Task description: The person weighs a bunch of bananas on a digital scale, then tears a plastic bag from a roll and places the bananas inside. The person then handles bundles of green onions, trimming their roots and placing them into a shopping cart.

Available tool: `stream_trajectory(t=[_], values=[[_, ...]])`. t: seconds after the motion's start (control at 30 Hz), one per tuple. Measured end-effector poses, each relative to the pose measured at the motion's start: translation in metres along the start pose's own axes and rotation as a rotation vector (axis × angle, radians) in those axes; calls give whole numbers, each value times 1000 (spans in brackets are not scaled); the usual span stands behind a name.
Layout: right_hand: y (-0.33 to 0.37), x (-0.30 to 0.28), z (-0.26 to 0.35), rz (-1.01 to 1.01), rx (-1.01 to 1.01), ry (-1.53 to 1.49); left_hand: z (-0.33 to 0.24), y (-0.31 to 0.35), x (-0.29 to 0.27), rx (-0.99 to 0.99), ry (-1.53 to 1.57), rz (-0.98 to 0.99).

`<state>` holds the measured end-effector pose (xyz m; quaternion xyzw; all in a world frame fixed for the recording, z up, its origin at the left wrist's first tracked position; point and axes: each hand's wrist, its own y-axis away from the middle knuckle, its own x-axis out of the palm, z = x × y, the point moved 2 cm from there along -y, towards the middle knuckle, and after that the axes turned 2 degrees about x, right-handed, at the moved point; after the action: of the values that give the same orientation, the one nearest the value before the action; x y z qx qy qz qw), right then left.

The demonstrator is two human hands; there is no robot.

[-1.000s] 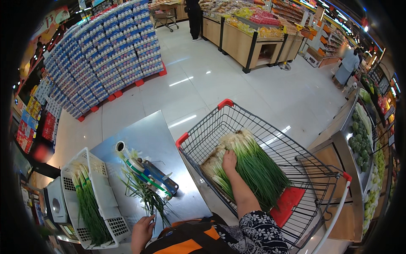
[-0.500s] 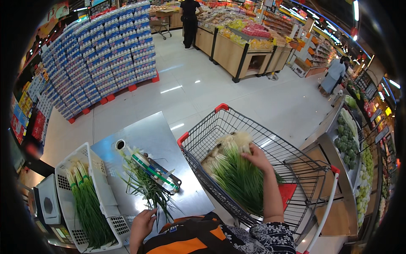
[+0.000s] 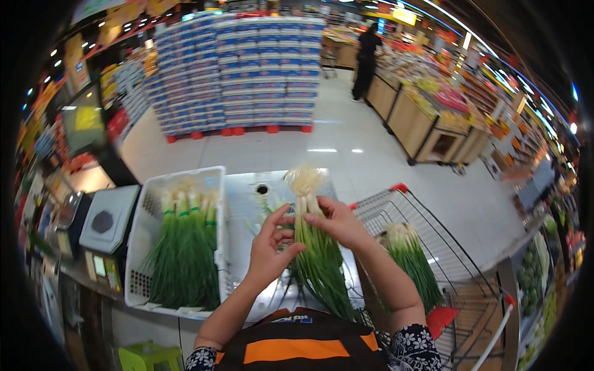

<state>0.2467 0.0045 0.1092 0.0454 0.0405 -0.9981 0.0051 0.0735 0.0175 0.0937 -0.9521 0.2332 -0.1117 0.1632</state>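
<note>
Over the steel table, my right hand (image 3: 340, 222) is closed round the white stalks of a bunch of spring onions (image 3: 315, 241). Its pale roots point away from me and its green leaves hang toward my apron. My left hand (image 3: 272, 241) is beside the stalks, fingers curved and apart, with nothing in it. Some loose green leaves (image 3: 266, 209) show behind it; my hands and the bunch hide most of what lies on the table. To the left, a white plastic basket (image 3: 137, 272) holds several banded bunches of spring onions (image 3: 185, 253).
At the right stands a wire shopping cart (image 3: 458, 241) with more spring onions (image 3: 411, 266) inside. The steel table (image 3: 241, 182) has a round dark hole. A scale (image 3: 105, 219) is left of the basket, a green stool (image 3: 148, 355) below. Stacked cartons (image 3: 266, 74) rise beyond.
My right hand has brought a bunch of spring onions from the cart over the table. My left hand has risen from the loose leaves to the bunch's side. The view has turned left.
</note>
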Motion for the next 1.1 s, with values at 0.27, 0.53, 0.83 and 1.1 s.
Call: stream_trajectory(t=[0.27,0.53,0.83,1.1], values=[[-9,94,-48,191,0,20,30,19,-88,-119,-243,-336],[1,98,-63,140,59,407,30,11,-128,-128,-296,-303],[5,78,-59,158,123,422,22,-7,-121,35,-194,-481],[5,57,-72,312,266,-115,32,2,-101,-127,-20,-404]])
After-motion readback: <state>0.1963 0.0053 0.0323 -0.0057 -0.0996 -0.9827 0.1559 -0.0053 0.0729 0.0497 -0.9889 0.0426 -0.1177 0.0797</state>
